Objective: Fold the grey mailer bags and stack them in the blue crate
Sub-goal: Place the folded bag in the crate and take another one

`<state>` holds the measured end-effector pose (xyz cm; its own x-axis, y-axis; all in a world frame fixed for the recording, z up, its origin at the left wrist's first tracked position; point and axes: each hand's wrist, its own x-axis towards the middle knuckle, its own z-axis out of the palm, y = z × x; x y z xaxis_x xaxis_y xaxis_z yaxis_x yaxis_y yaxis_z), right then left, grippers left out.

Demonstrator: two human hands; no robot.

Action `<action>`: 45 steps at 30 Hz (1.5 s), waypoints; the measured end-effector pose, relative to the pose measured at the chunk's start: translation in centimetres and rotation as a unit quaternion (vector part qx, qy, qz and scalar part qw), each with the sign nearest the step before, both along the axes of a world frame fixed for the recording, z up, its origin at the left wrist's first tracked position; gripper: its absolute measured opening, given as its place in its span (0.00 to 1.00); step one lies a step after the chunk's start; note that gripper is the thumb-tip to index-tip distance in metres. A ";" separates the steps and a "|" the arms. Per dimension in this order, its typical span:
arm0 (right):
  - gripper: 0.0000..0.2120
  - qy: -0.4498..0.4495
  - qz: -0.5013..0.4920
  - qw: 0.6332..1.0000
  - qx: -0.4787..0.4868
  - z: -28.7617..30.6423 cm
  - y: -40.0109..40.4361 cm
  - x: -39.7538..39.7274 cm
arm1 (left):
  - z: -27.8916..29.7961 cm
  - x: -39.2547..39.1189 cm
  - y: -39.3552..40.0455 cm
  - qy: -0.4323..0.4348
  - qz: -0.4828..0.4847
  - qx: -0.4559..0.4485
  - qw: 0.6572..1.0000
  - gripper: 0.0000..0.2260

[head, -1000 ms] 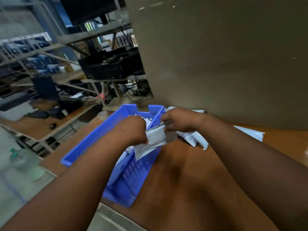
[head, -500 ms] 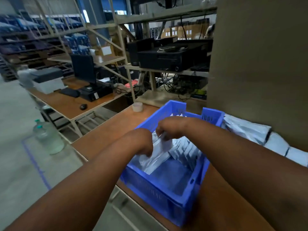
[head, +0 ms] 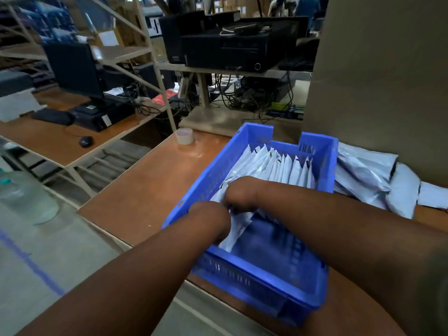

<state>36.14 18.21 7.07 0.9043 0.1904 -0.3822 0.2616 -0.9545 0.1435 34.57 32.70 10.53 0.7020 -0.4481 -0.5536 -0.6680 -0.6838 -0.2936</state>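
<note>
The blue crate [head: 312, 298] sits on the brown table with a row of folded grey mailer bags [head: 278, 163] standing upright against its far wall. Both my hands are inside the crate over its near-left part. My left hand [head: 209, 220] and my right hand [head: 240, 194] are close together, each gripping the same folded grey mailer bag [head: 234, 232], which slants down towards the crate floor. My fingers are hidden under the hands. A loose heap of unfolded grey mailer bags [head: 368, 175] lies on the table right of the crate.
The brown table [head: 150, 187] carries a roll of clear tape [head: 184, 136] at its far edge. A large cardboard wall [head: 383, 81] rises behind the heap. Left of the table are a floor gap, a desk with a monitor and mouse, and a water jug [head: 26, 197].
My hands carried the folded bag from above the crate's right rim down into the crate. The camera swung, so the crate now lies straight ahead.
</note>
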 end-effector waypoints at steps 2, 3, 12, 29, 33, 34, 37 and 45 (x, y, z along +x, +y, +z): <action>0.14 -0.051 0.028 0.998 0.001 -0.4 0.2 0.0 | -0.7 0.2 -0.3 -0.010 0.001 0.009 1.000 0.29; 0.13 -0.066 0.032 0.997 -0.002 -0.5 0.2 0.0 | -0.8 0.3 -0.5 -0.015 0.002 0.009 1.000 0.29; 0.13 -0.080 -0.010 0.996 -0.024 -0.6 -0.6 -0.3 | -0.8 0.6 -0.7 -0.044 0.035 -0.024 0.998 0.23; 0.12 -0.148 -0.133 0.970 0.137 10.8 -15.6 -18.2 | 9.8 -9.4 -16.7 -0.037 -0.045 -0.249 0.967 0.16; 0.10 -0.176 -0.194 0.953 0.153 10.5 -22.3 -26.1 | 10.2 -15.1 -24.8 -0.065 -0.137 -0.240 0.959 0.20; 0.11 -0.177 -0.210 0.948 0.160 10.2 -24.2 -28.2 | 9.7 -16.7 -26.7 -0.066 -0.162 -0.240 0.955 0.20; 0.15 -0.180 -0.264 0.930 0.179 7.9 -30.0 -35.1 | 7.8 -21.9 -32.2 -0.047 -0.213 -0.253 0.943 0.19; 0.18 -0.177 -0.427 0.863 0.206 -2.2 -42.5 -48.4 | -1.4 -30.6 -44.8 0.092 -0.237 -0.308 0.917 0.12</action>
